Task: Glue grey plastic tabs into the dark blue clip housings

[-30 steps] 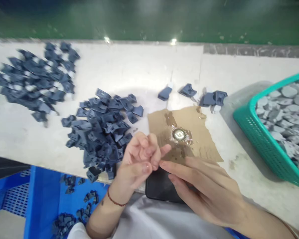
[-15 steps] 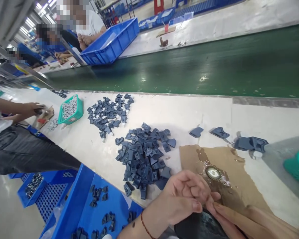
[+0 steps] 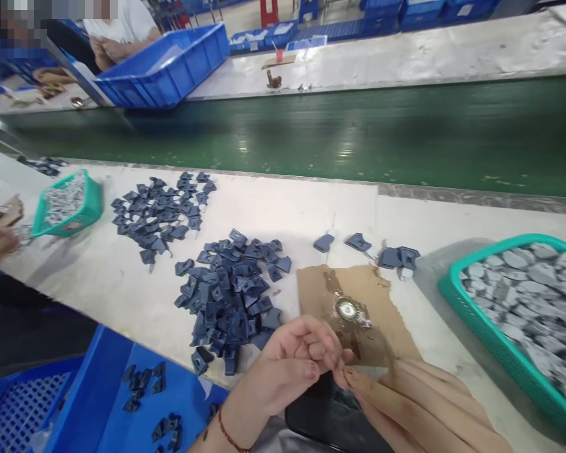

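1. Left grip [image 3: 290, 368]: bare, with a short, rounded thumbnail [image 3: 311, 370].
2. Left wrist [image 3: 248, 415]: a thin reddish-brown bracelet [image 3: 227, 434], cord-like; its weave is too small to tell.
3. Left forearm [image 3: 217, 440]: bare where it shows, a small dark mark [image 3: 205, 435] near the bracelet.
4. Right grip [image 3: 419, 406]: bare, short-nailed.
5. Clothing [image 3: 283, 435]: pale grey, creased, mostly hidden.

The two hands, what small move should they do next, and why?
Perhaps the left hand should reach for the pile of dark parts: the pile lies close by, that hand seems to touch just the right hand, and neither visibly holds anything.
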A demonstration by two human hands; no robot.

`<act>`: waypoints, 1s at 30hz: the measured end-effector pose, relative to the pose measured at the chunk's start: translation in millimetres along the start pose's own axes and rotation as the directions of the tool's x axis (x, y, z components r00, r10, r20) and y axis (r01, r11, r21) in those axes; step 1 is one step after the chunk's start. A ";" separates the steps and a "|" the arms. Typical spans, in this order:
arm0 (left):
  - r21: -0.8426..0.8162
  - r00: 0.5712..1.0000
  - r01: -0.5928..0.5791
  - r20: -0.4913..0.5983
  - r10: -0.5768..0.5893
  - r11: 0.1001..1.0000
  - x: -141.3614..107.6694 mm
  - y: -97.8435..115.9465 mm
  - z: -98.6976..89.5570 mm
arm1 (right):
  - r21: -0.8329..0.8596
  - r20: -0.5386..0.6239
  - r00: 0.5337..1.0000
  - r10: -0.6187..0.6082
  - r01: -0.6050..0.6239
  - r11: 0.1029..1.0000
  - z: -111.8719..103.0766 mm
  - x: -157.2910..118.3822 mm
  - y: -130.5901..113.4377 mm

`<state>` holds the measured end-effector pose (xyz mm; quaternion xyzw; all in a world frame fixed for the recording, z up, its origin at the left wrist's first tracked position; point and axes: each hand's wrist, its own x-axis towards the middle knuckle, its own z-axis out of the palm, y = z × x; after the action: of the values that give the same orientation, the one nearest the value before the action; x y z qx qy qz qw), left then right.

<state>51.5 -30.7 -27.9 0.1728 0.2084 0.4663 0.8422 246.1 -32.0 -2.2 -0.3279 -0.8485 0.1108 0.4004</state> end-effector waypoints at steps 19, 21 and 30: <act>0.983 0.901 -0.014 0.092 0.424 -0.183 -29.9 53.6 9.0 | 0.577 0.167 0.631 0.757 -0.686 0.444 -7.6 3.2 27.1; 0.877 0.923 0.038 0.153 0.354 -0.479 -31.8 61.4 -0.9 | 0.629 0.254 0.529 0.810 -0.726 0.277 -8.5 2.9 36.0; 0.635 0.980 0.035 0.131 0.152 -0.772 -34.5 62.3 -23.5 | 0.764 0.394 0.359 0.846 -0.639 -0.085 -10.3 13.3 46.5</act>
<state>-21.5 -26.5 -11.2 0.8420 0.5334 0.0428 0.0681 269.5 11.2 -8.2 -0.5094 -0.2881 0.6711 0.4551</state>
